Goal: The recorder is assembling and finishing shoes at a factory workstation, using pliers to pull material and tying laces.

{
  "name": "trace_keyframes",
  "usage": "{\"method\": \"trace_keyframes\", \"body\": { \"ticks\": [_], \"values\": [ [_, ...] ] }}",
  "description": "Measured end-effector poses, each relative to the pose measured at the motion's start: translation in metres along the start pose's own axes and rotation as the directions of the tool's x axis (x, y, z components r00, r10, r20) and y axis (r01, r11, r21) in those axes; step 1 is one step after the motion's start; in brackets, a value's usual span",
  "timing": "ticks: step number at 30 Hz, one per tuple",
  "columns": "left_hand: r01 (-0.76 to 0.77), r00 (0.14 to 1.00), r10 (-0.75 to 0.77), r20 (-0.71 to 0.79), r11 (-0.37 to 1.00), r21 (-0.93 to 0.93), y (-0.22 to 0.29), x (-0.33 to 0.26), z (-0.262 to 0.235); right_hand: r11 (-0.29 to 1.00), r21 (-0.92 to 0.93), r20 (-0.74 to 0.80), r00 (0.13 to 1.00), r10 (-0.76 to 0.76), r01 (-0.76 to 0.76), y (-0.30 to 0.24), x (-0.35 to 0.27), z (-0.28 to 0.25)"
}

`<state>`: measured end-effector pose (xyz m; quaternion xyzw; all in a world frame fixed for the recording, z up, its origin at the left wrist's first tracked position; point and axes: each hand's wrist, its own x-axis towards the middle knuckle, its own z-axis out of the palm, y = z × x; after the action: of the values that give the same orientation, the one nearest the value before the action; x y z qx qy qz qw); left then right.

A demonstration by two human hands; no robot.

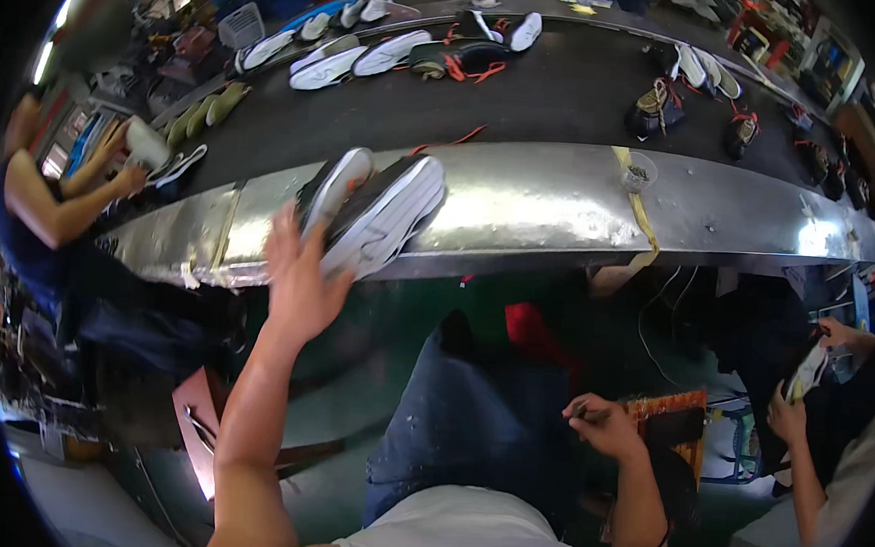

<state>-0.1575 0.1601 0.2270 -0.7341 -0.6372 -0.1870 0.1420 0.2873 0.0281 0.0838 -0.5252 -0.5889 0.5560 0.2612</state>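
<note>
Two dark shoes with white ribbed soles (pixel 376 215), left of frame centre, lying soles-up and side by side on the shiny metal edge rail (pixel 552 200) of the long dark conveyor belt (pixel 569 91). Left hand (pixel 300 283) raised to them, fingers spread wide, fingertips against the nearer sole; pressing rather than gripping, no closed grasp visible. Right hand (pixel 604 424) low in the lower right of centre, curled shut around a thin dark stick-like tool (pixel 589 415), kind too small to tell. Hands well apart. Risk, judged: pair perched on the sloping rail, partly overhanging the near edge; an open-palm push could tip one shoe off toward the blue-trousered lap (pixel 478 426) below. Second risk: loose orange laces (pixel 456 136) just beyond on the belt, possibly snagging. More shoes and white soles (pixel 355 58) in the upper left of frame; other workers' hands (pixel 128 169) at far left and far right (pixel 795 406), each busy with a shoe, clear of this pair.
</note>
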Motion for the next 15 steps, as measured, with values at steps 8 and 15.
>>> {"method": "trace_keyframes", "body": {
  "ticks": [8, 15],
  "values": [
    [0.131, 0.873, -0.121, 0.473, 0.991, 0.012, 0.035, 0.11, 0.034, 0.851, -0.473, -0.017, 0.963, -0.268, 0.228, 0.03, -0.057, 0.054],
    [0.064, 0.715, -0.078, 0.695, 0.997, 0.047, 0.032, 0.164, 0.065, 0.938, -0.329, 0.138, 0.988, -0.063, 0.106, 0.034, -0.065, 0.043]
  ]
}}
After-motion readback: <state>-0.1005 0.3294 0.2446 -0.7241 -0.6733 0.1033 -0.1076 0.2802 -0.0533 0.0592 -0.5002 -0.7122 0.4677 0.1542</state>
